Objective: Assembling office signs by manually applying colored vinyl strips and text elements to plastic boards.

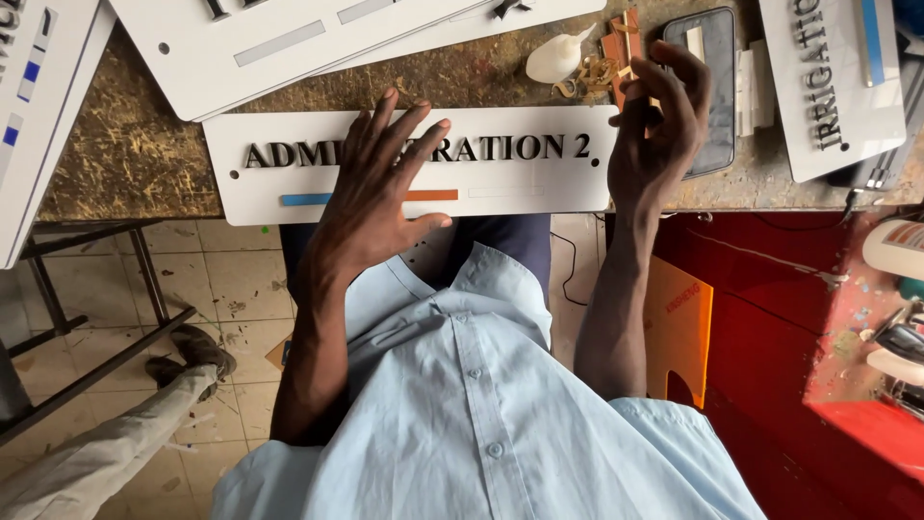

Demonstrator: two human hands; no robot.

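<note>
While your left hand (371, 207) lies flat with fingers spread on the white sign plate (414, 164), it pins the plate to the bench (135, 154), seemingly to stop it sliding. That plate sits at the bench's near edge, long axis running left to right, lettering upright toward you. Your right hand (659, 125) hovers just beyond its right end, fingertips pinched on a small pale piece (628, 75).
</note>
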